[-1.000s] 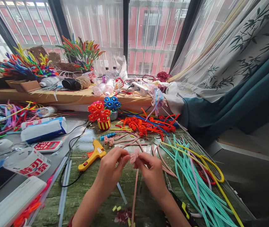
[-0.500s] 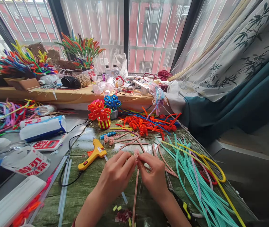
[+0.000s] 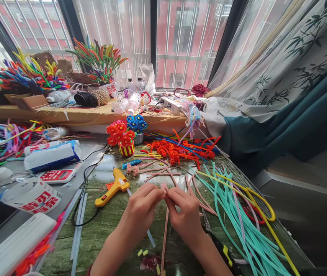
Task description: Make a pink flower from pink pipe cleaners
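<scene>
Between my fingertips is a small bent pink pipe cleaner (image 3: 164, 187), its long tail (image 3: 165, 241) hanging down toward the table's front. My left hand (image 3: 143, 207) pinches it from the left, and my right hand (image 3: 185, 211) pinches it from the right; the fingers of both are closed and nearly meet. Much of the bent part is hidden by the fingers. Beyond my hands lie loose pink pipe cleaners (image 3: 163, 174) and small curled pink pieces (image 3: 135, 170). A yellow glue gun (image 3: 114, 187) with a clear stick in it rests left of my left hand.
Turquoise pipe cleaners (image 3: 235, 222) spread along the right side. Red pipe cleaner pieces (image 3: 172, 150) heap at the back, beside a striped pot of red flowers (image 3: 126, 148). Clear glue sticks (image 3: 79, 230) and a black cord (image 3: 84, 180) lie left. Scissors (image 3: 208, 226) sit partly under my right arm.
The bent pink piece has shifted slightly left and down between my fingers. My right hand's fingers have drawn closer together and moved a little left.
</scene>
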The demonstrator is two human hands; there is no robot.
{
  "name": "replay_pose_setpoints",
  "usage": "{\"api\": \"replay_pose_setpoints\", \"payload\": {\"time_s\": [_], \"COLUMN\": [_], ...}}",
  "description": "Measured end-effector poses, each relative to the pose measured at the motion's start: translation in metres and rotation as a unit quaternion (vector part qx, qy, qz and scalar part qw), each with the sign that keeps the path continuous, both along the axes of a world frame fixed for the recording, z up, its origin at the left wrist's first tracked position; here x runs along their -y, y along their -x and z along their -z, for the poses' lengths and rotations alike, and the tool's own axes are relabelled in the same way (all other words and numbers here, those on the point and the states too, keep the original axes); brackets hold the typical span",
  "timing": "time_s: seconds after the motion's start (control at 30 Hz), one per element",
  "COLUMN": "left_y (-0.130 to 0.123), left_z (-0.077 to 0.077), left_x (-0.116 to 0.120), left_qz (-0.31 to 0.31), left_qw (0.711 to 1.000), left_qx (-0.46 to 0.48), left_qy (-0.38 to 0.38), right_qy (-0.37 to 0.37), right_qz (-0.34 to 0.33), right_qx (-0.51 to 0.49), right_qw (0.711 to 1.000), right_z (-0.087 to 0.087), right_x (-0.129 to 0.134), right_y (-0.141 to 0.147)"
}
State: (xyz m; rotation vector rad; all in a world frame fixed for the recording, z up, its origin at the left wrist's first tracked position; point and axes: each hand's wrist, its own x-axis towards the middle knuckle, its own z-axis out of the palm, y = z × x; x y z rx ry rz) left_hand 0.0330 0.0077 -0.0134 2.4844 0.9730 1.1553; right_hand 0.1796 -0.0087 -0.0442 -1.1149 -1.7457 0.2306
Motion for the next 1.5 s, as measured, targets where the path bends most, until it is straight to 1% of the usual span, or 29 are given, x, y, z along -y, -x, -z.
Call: {"api": "replay_pose_setpoints", "payload": {"time_s": [0.17, 0.3, 0.4, 0.57, 0.7, 0.93, 1.03, 1.13, 1.23, 1.33, 1.43, 1.5], "left_y": [0.002, 0.004, 0.004, 0.003, 0.002, 0.001, 0.002, 0.003, 0.004, 0.003, 0.002, 0.002], "left_z": [0.001, -0.005, -0.010, -0.011, -0.009, -0.014, -0.015, -0.015, -0.013, -0.014, -0.019, -0.023], "left_x": [-0.003, -0.004, -0.005, -0.005, -0.005, -0.004, -0.004, -0.004, -0.004, -0.003, 0.000, 0.002], "left_qz": [-0.015, -0.021, -0.017, -0.020, -0.026, -0.008, 0.001, 0.029, 0.064, 0.067, 0.032, 0.015], "left_qw": [0.998, 0.991, 0.984, 0.975, 0.965, 0.930, 0.914, 0.893, 0.879, 0.875, 0.888, 0.907], "left_qx": [0.042, 0.070, 0.084, 0.104, 0.111, 0.164, 0.195, 0.229, 0.254, 0.266, 0.256, 0.241], "left_qy": [0.045, 0.113, 0.156, 0.196, 0.235, 0.327, 0.355, 0.386, 0.399, 0.400, 0.382, 0.346], "right_qy": [0.006, 0.036, 0.045, 0.035, 0.007, -0.019, -0.024, -0.034, -0.038, -0.037, -0.009, 0.039], "right_qz": [-0.034, -0.044, -0.048, -0.051, -0.052, -0.036, -0.045, -0.058, -0.075, -0.082, -0.078, -0.079], "right_qx": [-0.002, -0.026, -0.041, -0.022, -0.010, -0.043, -0.047, -0.057, -0.076, -0.097, -0.133, -0.175], "right_qw": [0.999, 0.998, 0.997, 0.998, 0.999, 0.998, 0.998, 0.996, 0.994, 0.991, 0.988, 0.981], "right_z": [0.000, -0.002, -0.003, -0.001, 0.003, -0.001, -0.003, -0.003, -0.003, -0.004, -0.005, -0.006], "right_x": [0.001, 0.001, -0.001, -0.001, 0.001, 0.001, 0.000, 0.001, 0.002, 0.003, 0.002, 0.000], "right_y": [0.001, -0.003, -0.005, -0.004, -0.004, -0.003, -0.003, -0.003, -0.001, 0.001, 0.001, 0.000]}}
